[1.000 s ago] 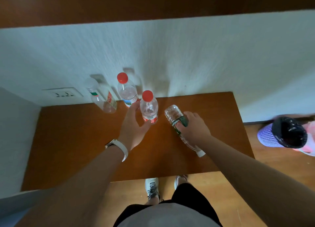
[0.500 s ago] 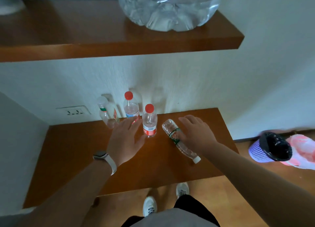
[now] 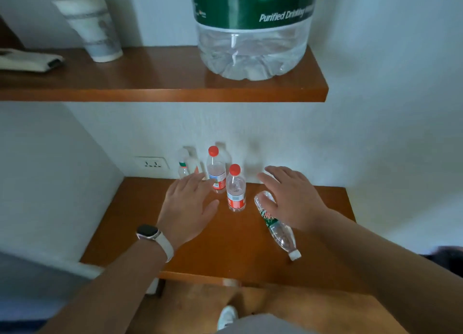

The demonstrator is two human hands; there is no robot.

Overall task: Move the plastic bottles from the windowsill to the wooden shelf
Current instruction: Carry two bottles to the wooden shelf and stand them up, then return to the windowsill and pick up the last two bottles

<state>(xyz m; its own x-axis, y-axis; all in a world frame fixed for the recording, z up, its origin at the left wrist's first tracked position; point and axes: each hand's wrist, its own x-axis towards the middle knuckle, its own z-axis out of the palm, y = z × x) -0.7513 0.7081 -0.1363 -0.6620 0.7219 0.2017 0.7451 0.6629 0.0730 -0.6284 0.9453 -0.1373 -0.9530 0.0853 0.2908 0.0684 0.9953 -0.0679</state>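
Two clear bottles with red caps stand upright on the lower wooden shelf [image 3: 140, 216]: one at the back [image 3: 216, 169], one nearer [image 3: 235, 188]. A white-capped bottle [image 3: 183, 164] stands behind my left fingers by the wall. A green-labelled bottle [image 3: 276, 226] lies on its side, cap toward me. My left hand [image 3: 188, 206] hovers flat with fingers spread, left of the red-capped bottles. My right hand [image 3: 292, 198] is open above the lying bottle's base, holding nothing.
An upper wooden shelf [image 3: 175, 88] carries a large green-labelled water jug [image 3: 253, 33], a paper cup [image 3: 91, 25] and a flat pale item [image 3: 27, 60]. A wall socket [image 3: 151, 163] sits left of the bottles. A wooden floor and a shoe [image 3: 226, 316] are below.
My right hand has let go of the green-labelled bottle, which now lies on the shelf. Both hands have opened and lifted. The view has tilted up, showing the upper shelf.
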